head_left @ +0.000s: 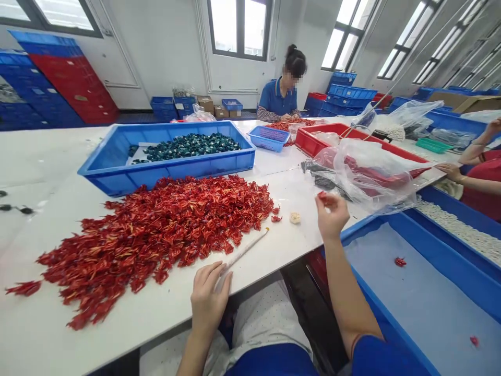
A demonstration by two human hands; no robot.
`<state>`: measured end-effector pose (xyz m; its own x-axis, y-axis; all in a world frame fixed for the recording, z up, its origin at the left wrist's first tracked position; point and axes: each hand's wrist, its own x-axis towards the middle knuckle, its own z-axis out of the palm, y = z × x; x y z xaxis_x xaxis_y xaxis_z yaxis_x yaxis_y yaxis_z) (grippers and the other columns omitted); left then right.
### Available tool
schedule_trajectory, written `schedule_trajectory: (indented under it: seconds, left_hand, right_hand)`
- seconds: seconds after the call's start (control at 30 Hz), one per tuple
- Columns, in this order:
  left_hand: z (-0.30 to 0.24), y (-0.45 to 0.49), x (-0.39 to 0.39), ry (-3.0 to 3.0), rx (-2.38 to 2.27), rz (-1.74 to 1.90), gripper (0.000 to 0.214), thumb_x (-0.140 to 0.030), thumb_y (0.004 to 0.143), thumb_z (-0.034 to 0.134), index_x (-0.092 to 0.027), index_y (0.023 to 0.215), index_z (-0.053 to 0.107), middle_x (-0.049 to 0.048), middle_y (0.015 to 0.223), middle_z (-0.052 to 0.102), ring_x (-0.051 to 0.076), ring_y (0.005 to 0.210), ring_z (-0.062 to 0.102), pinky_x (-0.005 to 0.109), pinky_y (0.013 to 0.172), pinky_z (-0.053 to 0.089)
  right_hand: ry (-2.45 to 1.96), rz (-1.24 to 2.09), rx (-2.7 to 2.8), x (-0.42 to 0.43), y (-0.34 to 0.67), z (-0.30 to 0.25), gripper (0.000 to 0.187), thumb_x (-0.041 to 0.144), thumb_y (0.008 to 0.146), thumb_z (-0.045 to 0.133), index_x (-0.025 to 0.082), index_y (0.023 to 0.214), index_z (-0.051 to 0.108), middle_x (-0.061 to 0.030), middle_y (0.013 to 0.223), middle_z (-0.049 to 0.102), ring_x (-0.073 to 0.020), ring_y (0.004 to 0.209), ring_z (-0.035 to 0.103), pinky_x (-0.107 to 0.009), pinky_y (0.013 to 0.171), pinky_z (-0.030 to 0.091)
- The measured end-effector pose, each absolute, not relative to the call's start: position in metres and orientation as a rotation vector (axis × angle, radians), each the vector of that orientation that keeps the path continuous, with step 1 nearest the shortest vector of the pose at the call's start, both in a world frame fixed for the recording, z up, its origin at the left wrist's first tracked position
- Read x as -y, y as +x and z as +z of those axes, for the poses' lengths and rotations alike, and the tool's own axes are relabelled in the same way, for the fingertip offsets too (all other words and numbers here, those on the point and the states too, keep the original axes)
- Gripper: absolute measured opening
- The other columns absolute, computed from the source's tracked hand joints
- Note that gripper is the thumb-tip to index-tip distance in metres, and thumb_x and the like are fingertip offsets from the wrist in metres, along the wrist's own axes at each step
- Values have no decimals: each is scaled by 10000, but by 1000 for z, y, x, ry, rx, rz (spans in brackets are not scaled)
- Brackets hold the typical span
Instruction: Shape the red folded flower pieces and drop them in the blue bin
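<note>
My left hand [211,295] rests at the table's front edge, its thumb and fingers closed on the near end of a thin pale stick [247,247] like a fine paintbrush with a yellow tip. The stick points away to the right, over the white tabletop. Beyond it spreads a big heap of small red pointed pieces [168,224], some with yellow streaks. Raised at the right, my right hand [332,214] pinches a small red piece [321,195], mostly covered by the fingers. Between the heap and this hand lie a small cream lump [295,218] and a stray red piece [276,219].
A blue tray [168,169] with dark green pieces stands behind the heap. At my right, a lined blue tray [410,282] holds two red pieces. Plastic bags [364,172] drape over a red tray [309,138]. One co-worker [279,99] sits opposite; another person's arms reach in at right.
</note>
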<state>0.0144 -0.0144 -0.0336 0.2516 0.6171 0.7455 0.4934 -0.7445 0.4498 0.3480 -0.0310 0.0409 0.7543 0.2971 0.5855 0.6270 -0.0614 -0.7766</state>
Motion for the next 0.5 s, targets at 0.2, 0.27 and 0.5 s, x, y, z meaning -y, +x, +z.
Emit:
schedule_trajectory:
  seconds: [0.2,0.27,0.5]
  left_hand:
    - [-33,14,14,2421,-1092,1448,103,-247,900,607,-179,912,684,56,848,711,198,802,671,327,750,567]
    - [-32,14,14,2418,-1089,1434,122,-242,904,587,-184,890,694,49,824,716,193,778,678,319,731,572]
    - [-35,14,11,2367,-1155,1332,186,-272,905,558,-191,903,725,64,833,724,205,783,699,318,718,582]
  right_hand:
    - [-1938,-89,681,-63,443,73,190,203,896,609,124,1069,606,-85,1060,669,-199,990,646,-391,914,525]
    - [-2043,57,728,-77,453,74,258,293,925,617,143,1135,604,-78,1139,643,-207,1020,637,-420,894,542]
    - [-2184,638,1101,-70,465,68,330,360,938,604,150,1192,589,-86,1173,629,-202,991,645,-403,843,568]
